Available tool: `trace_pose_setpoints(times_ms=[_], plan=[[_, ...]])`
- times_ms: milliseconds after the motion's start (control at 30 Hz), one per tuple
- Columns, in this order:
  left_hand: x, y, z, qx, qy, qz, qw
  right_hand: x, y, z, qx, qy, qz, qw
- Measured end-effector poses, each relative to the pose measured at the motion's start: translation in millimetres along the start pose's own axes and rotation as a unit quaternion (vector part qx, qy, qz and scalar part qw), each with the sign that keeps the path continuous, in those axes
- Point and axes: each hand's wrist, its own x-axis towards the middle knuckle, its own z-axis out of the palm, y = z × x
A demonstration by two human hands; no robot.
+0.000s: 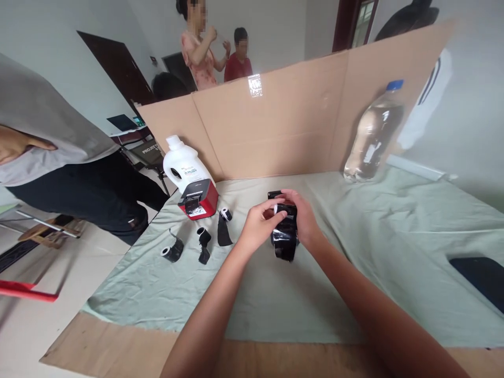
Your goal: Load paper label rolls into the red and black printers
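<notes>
Both hands are together over the middle of the cloth around a small roll of glossy black ribbon, whose white core end shows at its left. My left hand grips it from the left, thumb across the top. My right hand curls round its right side. A loose length of the ribbon hangs down between the hands. Just behind the fingers a dark object shows in part; I cannot tell what it is. To the left lie three similar black rolls, one of them a black roll with its end unwound.
A red and black box-shaped printer with a black strip at its front stands before a white jug. A large clear bottle leans by the cardboard screen. A dark flat object lies right. A person stands left.
</notes>
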Motion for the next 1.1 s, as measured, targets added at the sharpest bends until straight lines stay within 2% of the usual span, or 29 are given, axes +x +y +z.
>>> trace_pose_setpoints(times_ms=[67,133,200,267,333,400,467,533,600,733,833,967,1100], plan=[[1.7,-3.7,1.2,0.001,0.002,0.005,1.000,-0.3,-3.1,-4.1,-0.072,-0.013,-0.009,0.997],[4.1,-9.2,-2.7,-0.010,0.010,0.005,1.000,-1.7,-6.6,-7.9,-0.207,-0.053,-0.050,0.976],[5.7,-17.2,-3.8,-0.048,0.029,-0.006,0.998,-3.3,-9.2,-10.6,-0.368,-0.080,-0.113,0.920],[2.4,-26.7,2.8,-0.109,0.056,-0.029,0.992,-3.2,-10.3,-13.0,-0.484,-0.090,-0.154,0.857],[-9.2,-35.4,16.5,-0.174,0.085,-0.059,0.979,-0.7,-9.7,-15.9,-0.528,-0.093,-0.150,0.831],[-28.8,-41.3,33.0,-0.219,0.091,-0.092,0.967,2.9,-7.8,-18.9,-0.515,-0.091,-0.124,0.843],[-50.8,-43.7,46.5,-0.228,0.065,-0.127,0.963,5.8,-5.1,-20.8,-0.473,-0.090,-0.090,0.872],[-68.2,-43.4,53.4,-0.205,0.042,-0.150,0.966,7.0,-2.0,-20.7,-0.430,-0.116,-0.052,0.894],[-76.6,-42.3,53.7,-0.186,0.044,-0.156,0.969,7.5,0.9,-19.2,-0.416,-0.148,-0.024,0.897],[-73.3,-44.2,49.2,-0.203,0.068,-0.152,0.965,11.4,5.4,-18.9,-0.470,-0.147,-0.033,0.870],[-71.2,-49.9,52.6,-0.216,0.079,-0.158,0.960,15.8,7.5,-25.2,-0.494,-0.152,-0.024,0.855],[-77.9,-56.9,61.8,-0.192,0.102,-0.163,0.962,19.4,4.8,-32.7,-0.496,-0.208,0.020,0.843],[-82.2,-60.7,66.5,-0.168,0.116,-0.127,0.971,31.0,-3.7,-27.4,-0.541,-0.262,0.033,0.798]])
